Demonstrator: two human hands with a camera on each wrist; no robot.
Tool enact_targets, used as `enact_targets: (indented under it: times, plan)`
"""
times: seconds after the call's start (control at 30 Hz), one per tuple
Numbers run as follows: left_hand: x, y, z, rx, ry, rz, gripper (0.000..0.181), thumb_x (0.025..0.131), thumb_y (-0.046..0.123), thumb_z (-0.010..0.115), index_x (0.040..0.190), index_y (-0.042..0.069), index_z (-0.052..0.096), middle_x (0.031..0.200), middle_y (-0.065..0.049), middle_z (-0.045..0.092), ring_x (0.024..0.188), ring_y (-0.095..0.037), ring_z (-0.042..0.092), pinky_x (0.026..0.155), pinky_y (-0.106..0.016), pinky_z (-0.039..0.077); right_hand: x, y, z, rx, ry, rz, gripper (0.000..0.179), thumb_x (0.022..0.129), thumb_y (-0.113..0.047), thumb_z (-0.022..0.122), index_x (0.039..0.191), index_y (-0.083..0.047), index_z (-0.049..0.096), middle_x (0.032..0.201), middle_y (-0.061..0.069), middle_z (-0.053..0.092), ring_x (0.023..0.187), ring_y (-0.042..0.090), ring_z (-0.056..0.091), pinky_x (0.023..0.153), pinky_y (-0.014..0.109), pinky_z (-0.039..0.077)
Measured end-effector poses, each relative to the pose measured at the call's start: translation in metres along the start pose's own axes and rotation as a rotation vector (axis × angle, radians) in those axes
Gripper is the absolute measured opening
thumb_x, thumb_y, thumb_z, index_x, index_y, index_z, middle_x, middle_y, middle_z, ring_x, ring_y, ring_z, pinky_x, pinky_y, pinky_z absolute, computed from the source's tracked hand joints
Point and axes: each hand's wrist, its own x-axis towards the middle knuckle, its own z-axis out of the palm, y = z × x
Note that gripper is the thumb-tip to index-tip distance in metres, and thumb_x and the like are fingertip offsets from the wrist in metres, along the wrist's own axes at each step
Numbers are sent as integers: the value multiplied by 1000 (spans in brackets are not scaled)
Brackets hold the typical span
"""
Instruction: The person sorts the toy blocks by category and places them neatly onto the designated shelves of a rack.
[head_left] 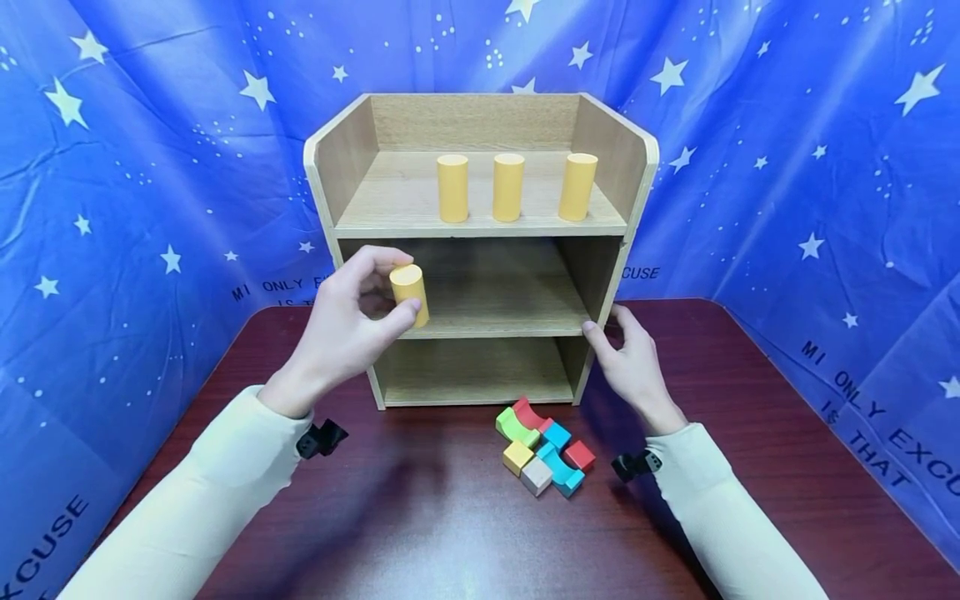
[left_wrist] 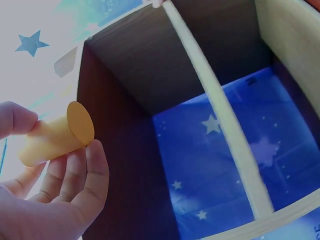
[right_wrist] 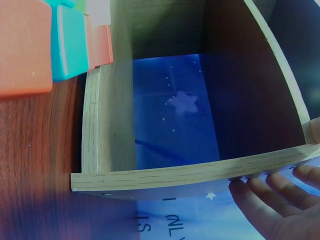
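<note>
A yellow cylinder block (head_left: 410, 297) is pinched between the thumb and fingers of my left hand (head_left: 348, 321), in front of the middle compartment's left side. In the left wrist view the cylinder (left_wrist: 57, 137) lies tilted, one round end facing the shelf. My right hand (head_left: 632, 362) grips the right side panel of the wooden shelf (head_left: 480, 230), thumb at the front edge and fingers on the outer face. The right wrist view shows those fingertips (right_wrist: 240, 190) against the panel. Three similar yellow cylinders (head_left: 453, 189) stand upright on the top board, from its middle to its right.
Several coloured blocks, among them a yellow cube (head_left: 518, 457) and a blue arch (head_left: 558, 469), lie grouped on the dark red table (head_left: 450, 533) before the shelf. A blue curtain with stars (head_left: 150, 167) hangs behind and at both sides. Two lower compartments face me.
</note>
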Motion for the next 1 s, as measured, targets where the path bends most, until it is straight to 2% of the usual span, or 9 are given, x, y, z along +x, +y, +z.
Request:
enact_targets:
  times: [0.1, 0.17, 0.33, 0.47, 0.7, 0.87, 1.0]
  plan:
    - [4, 4, -5, 8, 17, 2, 36, 79, -3, 69, 113, 3, 58, 85, -6, 67, 70, -18, 63, 63, -22, 52, 0, -1, 0, -3, -5, 1, 42, 93, -38, 59, 124, -9, 56, 110, 10, 63, 102, 20, 60, 79, 24, 48]
    - [8, 7, -7, 11, 27, -2, 36, 79, -2, 69, 113, 3, 59, 84, -6, 67, 70, -17, 63, 63, -22, 52, -1, -1, 0, -1, -8, 2, 42, 93, -38, 59, 124, -9, 56, 110, 9, 63, 102, 20, 60, 80, 23, 48]
    - [15, 11, -12, 2, 54, -5, 35, 79, -1, 68, 114, 1, 60, 89, -6, 66, 73, -14, 64, 66, -21, 52, -1, -3, -1, 3, -3, 1, 42, 93, -36, 59, 124, -8, 56, 110, 10, 63, 102, 22, 60, 81, 37, 50]
    - [22, 15, -15, -4, 76, 15, 35, 79, -2, 68, 113, 0, 60, 95, -5, 64, 76, -13, 64, 66, -21, 53, -1, -3, -1, -5, -3, 5, 41, 93, -36, 59, 123, -8, 56, 110, 11, 63, 101, 22, 60, 81, 39, 50]
    - [36, 25, -22, 27, 95, 25, 33, 80, 1, 66, 112, 0, 59, 98, -3, 63, 80, -12, 64, 70, -22, 53, -1, -2, -1, -3, 1, -3, 41, 93, -34, 60, 123, -6, 56, 109, 11, 63, 101, 22, 60, 81, 34, 49]
    - [47, 30, -26, 27, 103, 11, 34, 81, 2, 66, 114, 0, 59, 100, -2, 61, 83, -11, 64, 71, -22, 54, -1, -2, -1, -5, 4, -5, 40, 93, -35, 60, 122, -8, 57, 108, 10, 63, 100, 20, 60, 79, 23, 48]
    - [57, 33, -28, 51, 114, -6, 34, 81, 4, 65, 114, 2, 60, 98, -2, 62, 82, -11, 63, 68, -22, 54, -1, -2, 0, -1, 4, -10, 39, 93, -35, 60, 122, -8, 57, 108, 9, 63, 100, 20, 60, 78, 19, 46]
